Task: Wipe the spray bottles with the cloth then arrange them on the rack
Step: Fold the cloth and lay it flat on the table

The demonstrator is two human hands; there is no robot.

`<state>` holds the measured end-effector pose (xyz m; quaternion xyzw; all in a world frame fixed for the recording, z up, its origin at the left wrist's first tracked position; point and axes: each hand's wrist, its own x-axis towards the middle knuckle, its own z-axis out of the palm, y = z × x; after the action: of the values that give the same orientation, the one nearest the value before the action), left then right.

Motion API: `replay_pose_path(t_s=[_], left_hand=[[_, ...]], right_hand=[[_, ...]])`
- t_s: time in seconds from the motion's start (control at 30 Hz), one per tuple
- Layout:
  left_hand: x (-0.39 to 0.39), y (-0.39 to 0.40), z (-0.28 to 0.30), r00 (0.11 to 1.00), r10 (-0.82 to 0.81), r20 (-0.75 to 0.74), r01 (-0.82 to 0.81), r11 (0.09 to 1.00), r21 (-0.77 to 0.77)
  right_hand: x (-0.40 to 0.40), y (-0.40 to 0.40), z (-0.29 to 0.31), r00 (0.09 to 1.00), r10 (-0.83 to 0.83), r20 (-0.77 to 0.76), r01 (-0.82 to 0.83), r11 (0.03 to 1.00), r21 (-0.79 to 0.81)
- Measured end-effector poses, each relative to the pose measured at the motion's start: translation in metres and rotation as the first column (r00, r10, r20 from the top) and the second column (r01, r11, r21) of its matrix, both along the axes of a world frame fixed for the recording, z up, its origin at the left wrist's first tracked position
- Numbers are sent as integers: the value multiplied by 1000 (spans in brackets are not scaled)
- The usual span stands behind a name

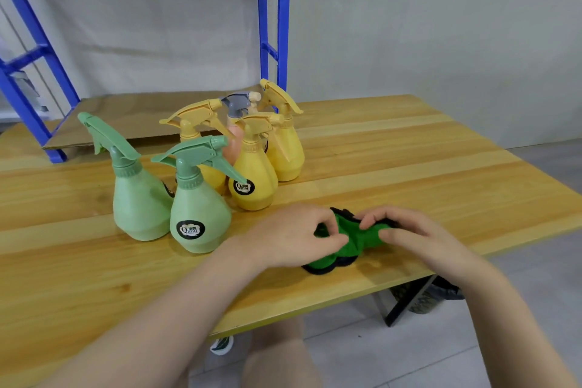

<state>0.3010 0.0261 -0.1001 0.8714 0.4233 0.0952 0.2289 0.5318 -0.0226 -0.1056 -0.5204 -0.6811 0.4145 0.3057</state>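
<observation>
Near the tabletop's (409,142) front edge, a green cloth (349,239) lies bunched between both hands: the left hand (293,235) pinches its left end, the right hand (406,233) pinches its right. Just left of them, six spray bottles (201,217) stand upright, clustered before the blue rack (273,25).

I see bottles (201,198) clustered on surface (409,151) w/ rack (272,25) behind, cloth (352,239) to their right, nr front edge
</observation>
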Motion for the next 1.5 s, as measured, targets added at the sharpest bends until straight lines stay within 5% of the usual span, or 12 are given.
replay_pose_path(t_s=[0.17, 0.27, 0.37, 0.87, 1.07, 1.33, 1.5], left_hand=[[17, 11, -1, 989, 143, 34, -145, 986, 81], [27, 18, -2, 995, 99, -31, -98, 994, 39], [30, 20, -4, 997, 64, 39, -61, 995, -79], [26, 5, 20, 942, -10, 335, -8, 999, 53], [12, 1, 46, 897, -71, 436, 76, 997, 7], [-5, -2, 58, 923, -103, 372, 55, 989, 137], [-5, -2, 56, 918, -49, 394, -8, 990, 142]], right_hand=[[-3, 5, -6, 976, -209, 65, 202, 974, 103], [2, 8, -12, 931, -175, 319, 162, 984, 68], [5, 7, -14, 909, -93, 405, 97, 995, 11], [5, 14, -12, 929, -65, 364, 26, 994, 110], [0, 6, 12, 999, 15, -31, -13, 998, 65], [-2, 6, 21, 980, -110, -167, 151, 953, 262], [-8, -1, 29, 992, -122, -33, 126, 942, 311]])
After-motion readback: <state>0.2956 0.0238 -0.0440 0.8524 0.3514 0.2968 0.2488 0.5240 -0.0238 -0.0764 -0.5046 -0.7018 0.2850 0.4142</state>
